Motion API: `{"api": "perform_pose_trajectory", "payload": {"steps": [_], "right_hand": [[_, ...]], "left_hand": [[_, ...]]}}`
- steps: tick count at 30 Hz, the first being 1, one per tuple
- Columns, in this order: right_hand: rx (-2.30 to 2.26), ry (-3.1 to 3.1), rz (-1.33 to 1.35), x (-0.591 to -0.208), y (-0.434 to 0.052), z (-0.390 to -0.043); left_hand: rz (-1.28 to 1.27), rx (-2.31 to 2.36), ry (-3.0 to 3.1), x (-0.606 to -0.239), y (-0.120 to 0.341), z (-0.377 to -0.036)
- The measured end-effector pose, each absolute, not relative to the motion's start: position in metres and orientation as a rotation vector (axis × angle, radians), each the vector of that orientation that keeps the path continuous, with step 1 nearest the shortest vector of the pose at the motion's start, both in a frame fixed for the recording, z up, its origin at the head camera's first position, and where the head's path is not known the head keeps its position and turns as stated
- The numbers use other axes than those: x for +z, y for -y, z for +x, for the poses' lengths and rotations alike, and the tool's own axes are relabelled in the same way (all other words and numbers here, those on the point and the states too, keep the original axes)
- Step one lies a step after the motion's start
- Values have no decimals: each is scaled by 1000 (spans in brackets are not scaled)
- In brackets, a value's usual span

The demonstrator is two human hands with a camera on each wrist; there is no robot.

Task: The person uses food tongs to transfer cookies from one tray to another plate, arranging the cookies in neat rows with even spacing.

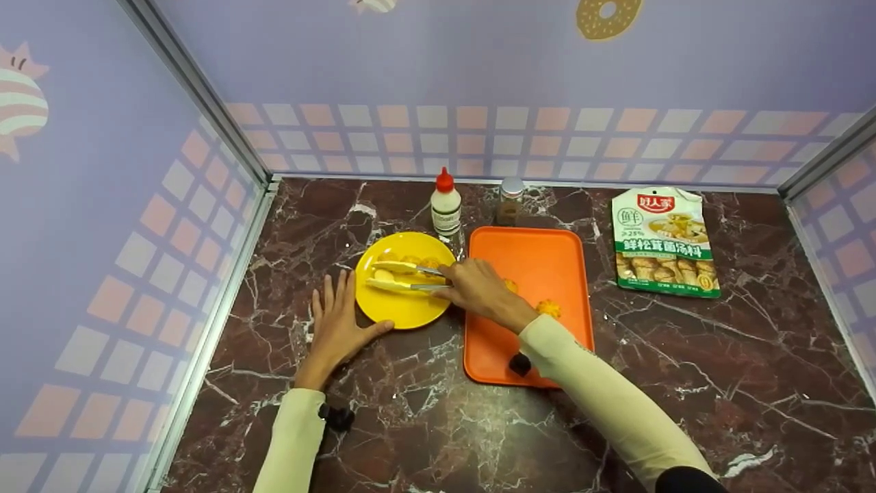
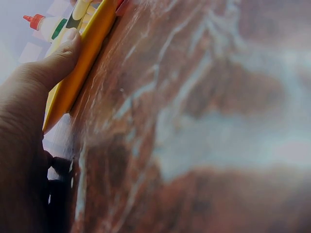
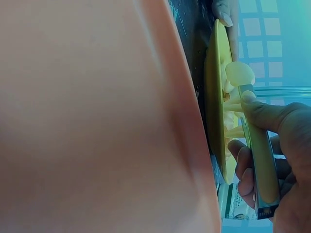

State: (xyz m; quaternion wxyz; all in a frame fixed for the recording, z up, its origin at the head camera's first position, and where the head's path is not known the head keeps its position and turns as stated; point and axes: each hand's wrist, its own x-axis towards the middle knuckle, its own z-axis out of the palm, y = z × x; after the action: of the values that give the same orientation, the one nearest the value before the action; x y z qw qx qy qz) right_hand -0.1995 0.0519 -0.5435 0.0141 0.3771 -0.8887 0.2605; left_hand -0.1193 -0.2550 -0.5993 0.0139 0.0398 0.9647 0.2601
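Where writing could be read, it appeared on the soup-mix packet [image 1: 665, 242], which lay flat near the back right corner of the counter [image 1: 718, 383]: a red brand badge at its top, a green band printed "鲜松茸菌汤料", and a small mark reading roughly "25%". The squeeze bottle [image 1: 445, 204] with the red cap stood at the back edge of the counter and carried a green-and-white label too small to read. The spice jar [image 1: 510, 200] stood just beside it, its label illegible.

The left hand [image 1: 337, 327] lay flat on the counter with fingers straight and spread, palm down, gripping nothing. Its thumb tip touched the near left rim of the yellow plate [image 1: 404, 311], as the left wrist view confirmed.

The right hand [image 1: 477, 287] was closed around the handle end of the tongs [image 1: 400, 276], fingers curled under and thumb pressed along the top arm. The tongs reached out over the yellow plate, their pale yellow tips standing slightly apart above the pieces of food [image 1: 421, 263] on the plate. The plate sat toward the back left of the counter, just beside the left edge of the orange tray [image 1: 493, 356]. The right forearm crossed the tray, and a piece of orange food [image 1: 548, 308] lay on the tray beside it.
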Motion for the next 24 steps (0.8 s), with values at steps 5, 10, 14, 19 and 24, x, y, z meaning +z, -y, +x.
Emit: {"api": "perform_pose_trajectory", "payload": {"steps": [5,10,14,19,24], "right_hand": [[776,2756,1175,-544,-50,-200],[756,2744,1171,-546,-50,-199],[787,2745,1157,-545,-53,-198],[818,2745,1135,-541,-59,-196],[864,2732,1111,-538,-68,-194]], "left_hand": [[123,816,-3000,-598,255,-119],[114,818,-2984,-599,256,-119],[117,821,-2987,-600,255,-120],[119,831,-2992,-598,255,-120],[116,824,-2986,-600,257,-119]]}}
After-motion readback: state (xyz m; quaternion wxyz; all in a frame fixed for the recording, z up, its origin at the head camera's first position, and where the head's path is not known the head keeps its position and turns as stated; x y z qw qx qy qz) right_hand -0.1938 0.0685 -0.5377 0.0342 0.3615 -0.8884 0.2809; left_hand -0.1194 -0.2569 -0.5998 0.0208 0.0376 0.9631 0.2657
